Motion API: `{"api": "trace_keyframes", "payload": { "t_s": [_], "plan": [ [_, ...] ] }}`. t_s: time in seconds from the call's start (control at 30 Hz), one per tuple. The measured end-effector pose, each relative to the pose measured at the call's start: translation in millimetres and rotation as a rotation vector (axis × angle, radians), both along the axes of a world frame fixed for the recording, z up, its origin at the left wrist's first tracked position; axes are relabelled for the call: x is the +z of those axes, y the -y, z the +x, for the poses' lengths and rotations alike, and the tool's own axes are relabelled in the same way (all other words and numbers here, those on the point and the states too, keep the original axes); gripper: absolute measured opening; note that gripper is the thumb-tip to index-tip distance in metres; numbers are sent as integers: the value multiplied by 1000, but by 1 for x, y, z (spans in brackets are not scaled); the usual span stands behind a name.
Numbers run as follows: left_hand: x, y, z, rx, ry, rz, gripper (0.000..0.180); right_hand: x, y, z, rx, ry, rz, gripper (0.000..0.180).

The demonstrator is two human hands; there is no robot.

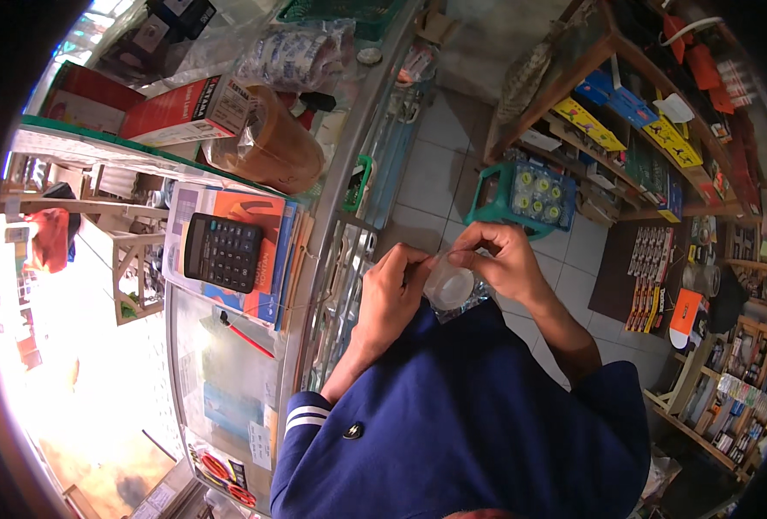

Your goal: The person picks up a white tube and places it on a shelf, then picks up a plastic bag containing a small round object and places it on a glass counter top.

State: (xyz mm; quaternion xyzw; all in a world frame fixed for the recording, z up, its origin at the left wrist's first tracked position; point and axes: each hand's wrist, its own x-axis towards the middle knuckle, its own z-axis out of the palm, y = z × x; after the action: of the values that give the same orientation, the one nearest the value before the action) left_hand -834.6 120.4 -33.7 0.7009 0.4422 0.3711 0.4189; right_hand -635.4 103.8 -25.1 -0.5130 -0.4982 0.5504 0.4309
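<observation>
1. So there's a clear plastic packet with a roundish, whitish patch, right between the hands, just below the fingertips and in front of the navy shirt.
2. Left hand: thumb and fingers pinched on its upper left edge.
3. Right hand: pinching the upper edge too, almost meeting the left.
4. Further left, a black calculator sits on booklets on the glass counter.

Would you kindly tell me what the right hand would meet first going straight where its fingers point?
Probably the bare left hand, just past the clear plastic between them; depth is unclear.
</observation>
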Motion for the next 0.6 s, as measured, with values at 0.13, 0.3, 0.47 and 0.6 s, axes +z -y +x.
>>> {"api": "trace_keyframes", "payload": {
  "t_s": [0.13,0.3,0.47,0.6],
  "plan": [
    [1,0,1,22,26,-16,13,4,-1,-2,-13,65,54,9],
    [14,-6,1,2,34,-104,16,20,-3,-3,-23,145,142,8],
    [37,-13,2,-125,183,-216,23,46,-11,-6,-24,205,304,5],
    [45,-24,-4,-205,188,-305,22,61,-18,-5,11,219,380,5]
  ]
}}
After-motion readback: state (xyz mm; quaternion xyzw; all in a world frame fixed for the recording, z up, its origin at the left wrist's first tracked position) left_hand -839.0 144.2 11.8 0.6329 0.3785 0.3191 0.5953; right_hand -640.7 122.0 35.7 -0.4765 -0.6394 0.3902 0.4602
